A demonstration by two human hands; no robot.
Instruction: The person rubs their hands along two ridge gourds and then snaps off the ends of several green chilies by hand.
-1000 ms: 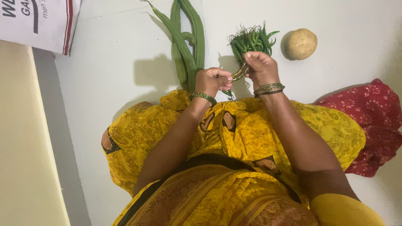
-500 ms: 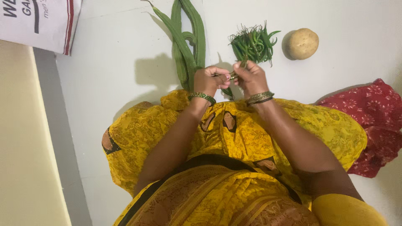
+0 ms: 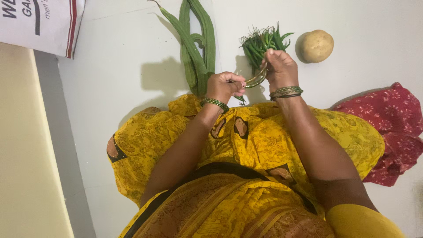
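My right hand [image 3: 281, 69] grips the lower end of a bunch of thin green chillies [image 3: 263, 42] that lies on the white floor. My left hand [image 3: 224, 86] is closed, pinching one end of a thin yellowish band [image 3: 256, 79]. The band curves across the gap to my right hand and looks stretched. Both wrists carry green bangles. Which fingers of my right hand hold the band is hidden.
Long green ridged gourds [image 3: 198, 39] lie left of the chillies. A round potato [image 3: 316, 45] sits to their right. A red patterned cloth [image 3: 392, 128] lies at the right, a white bag [image 3: 42, 22] at the top left. My yellow garment [image 3: 246, 145] covers my lap.
My right hand moved from beside my left hand back up to the base of the chilli bunch. The band between the hands is now drawn out longer.
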